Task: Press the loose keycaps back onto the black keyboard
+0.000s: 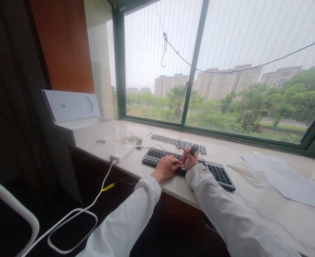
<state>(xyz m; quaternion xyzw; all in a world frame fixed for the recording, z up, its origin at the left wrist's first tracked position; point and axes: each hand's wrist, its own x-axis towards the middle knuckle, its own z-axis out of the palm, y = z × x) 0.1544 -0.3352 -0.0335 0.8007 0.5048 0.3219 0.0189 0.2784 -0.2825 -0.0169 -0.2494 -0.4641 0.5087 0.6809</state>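
Note:
A black keyboard (pixel 219 174) lies near the front edge of the counter, with many of its keycaps off. My left hand (pixel 168 166) rests over the keyboard's lower middle, its fingers drawn together at the keys. Whatever lies between those fingertips, if anything, is too small to make out. Just to the right, my right hand (pixel 190 160) is closed around a dark stubby handle (pixel 194 149) whose upper end sticks out above the fist. The lower end is hidden by the hands. Behind the keyboard, loose keycaps (pixel 164 138) are laid out in rows.
Left of the keyboard sits a white power strip (pixel 122 152), its cord (pixel 108 175) hanging over the edge. A thin black cable (pixel 138 140) lies coiled behind it. An open white box (pixel 93 130) stands far left. Papers (pixel 288 175) and a clear plastic bag (pixel 250 174) lie right.

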